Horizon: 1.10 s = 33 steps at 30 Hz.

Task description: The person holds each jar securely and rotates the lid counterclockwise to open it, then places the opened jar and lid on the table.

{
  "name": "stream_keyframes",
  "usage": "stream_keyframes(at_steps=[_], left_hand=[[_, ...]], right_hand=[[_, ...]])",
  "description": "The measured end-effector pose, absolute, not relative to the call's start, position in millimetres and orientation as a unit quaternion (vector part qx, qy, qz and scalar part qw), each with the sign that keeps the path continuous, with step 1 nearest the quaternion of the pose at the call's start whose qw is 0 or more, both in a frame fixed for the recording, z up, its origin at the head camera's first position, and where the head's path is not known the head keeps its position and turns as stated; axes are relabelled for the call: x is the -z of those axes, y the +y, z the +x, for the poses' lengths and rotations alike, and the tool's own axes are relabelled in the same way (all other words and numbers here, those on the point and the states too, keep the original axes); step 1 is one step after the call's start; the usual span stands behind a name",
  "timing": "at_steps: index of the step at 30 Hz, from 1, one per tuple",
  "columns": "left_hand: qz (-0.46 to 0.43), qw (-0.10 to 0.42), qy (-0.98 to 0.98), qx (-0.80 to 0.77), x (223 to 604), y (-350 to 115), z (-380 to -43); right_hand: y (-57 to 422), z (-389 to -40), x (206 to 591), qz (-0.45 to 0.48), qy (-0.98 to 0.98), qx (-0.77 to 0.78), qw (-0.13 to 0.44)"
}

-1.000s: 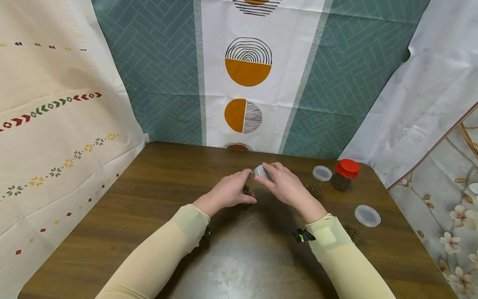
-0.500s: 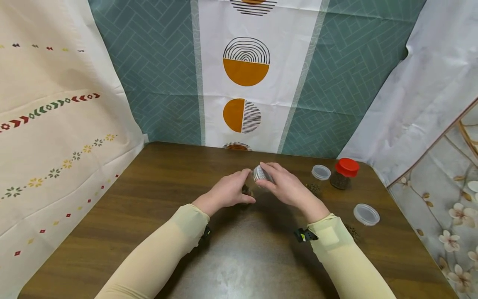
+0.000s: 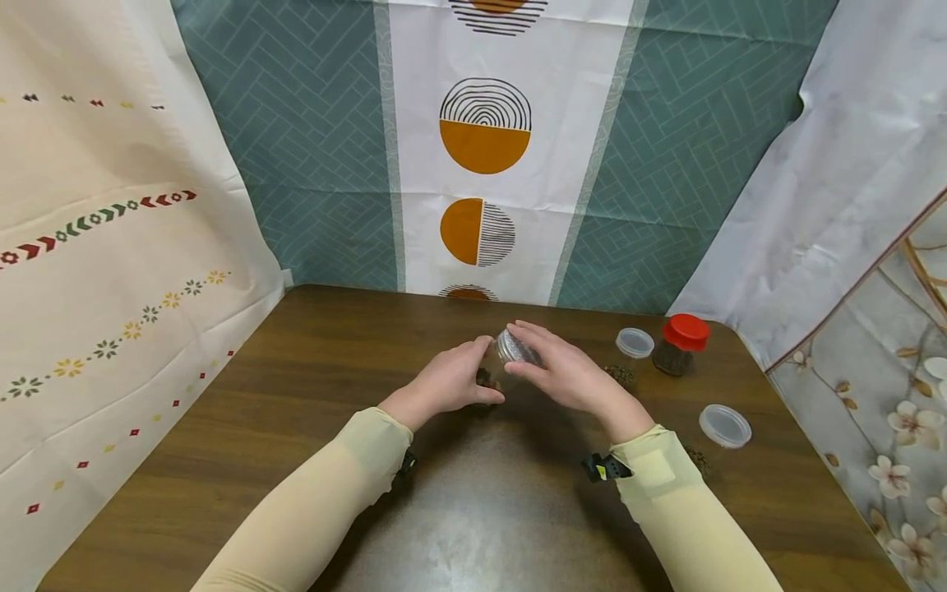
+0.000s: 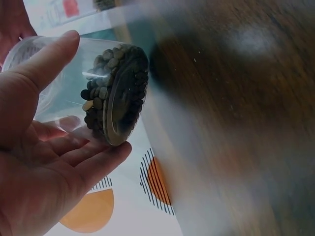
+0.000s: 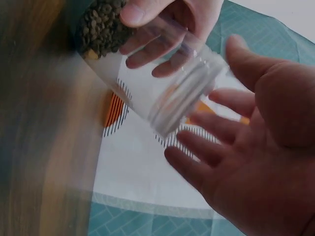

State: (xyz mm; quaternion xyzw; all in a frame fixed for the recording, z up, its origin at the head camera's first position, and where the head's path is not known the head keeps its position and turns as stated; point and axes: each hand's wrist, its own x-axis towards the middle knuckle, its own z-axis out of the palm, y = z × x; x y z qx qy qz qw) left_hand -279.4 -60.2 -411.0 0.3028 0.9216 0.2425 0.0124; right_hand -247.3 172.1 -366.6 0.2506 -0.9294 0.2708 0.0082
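Note:
My left hand (image 3: 453, 375) grips a clear plastic jar (image 4: 81, 73), thumb on one side and fingers on the other. The jar is tilted, its ribbed clear lid (image 5: 183, 98) facing my right hand. Dark brown pellets (image 5: 102, 29) with a pale piece among them lie at the base end. My right hand (image 3: 562, 366) is cupped loosely about the lid. In the right wrist view its thumb and spread fingers (image 5: 206, 147) stand around the lid's edge, fingertips right at the rim. The lid is blurred there. Most of the jar is hidden by my hands in the head view.
On the right of the brown table (image 3: 333, 329) stand a red-lidded jar (image 3: 675, 358) of dark grains and two clear-lidded jars, with a far lid (image 3: 635, 343) and a nearer lid (image 3: 725, 426). Patterned cloths (image 3: 318, 164) hang behind and at both sides.
The lid has shifted slightly left and shows more of its top beside my right fingers. My left hand keeps its hold on the jar. The head view has moved a little.

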Motion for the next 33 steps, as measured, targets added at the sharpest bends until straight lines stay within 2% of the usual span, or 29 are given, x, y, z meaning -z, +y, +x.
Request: stream_keyframes(at_steps=[6,10,33], left_hand=[[0.294,0.021,0.923,-0.248,410.5,-60.5,-279.8],[0.294,0.021,0.924,-0.245,408.9,-59.2,-279.2],[0.290,0.019,0.925,-0.245,409.4,-61.1,-281.8]], right_hand=[[161.9,-246.2,369.8,0.199,-0.947,-0.244,0.062],[158.2,-244.6,369.1,0.186,-0.952,-0.231,0.075],[164.2,-243.9,371.4,0.240,-0.932,-0.262,0.070]])
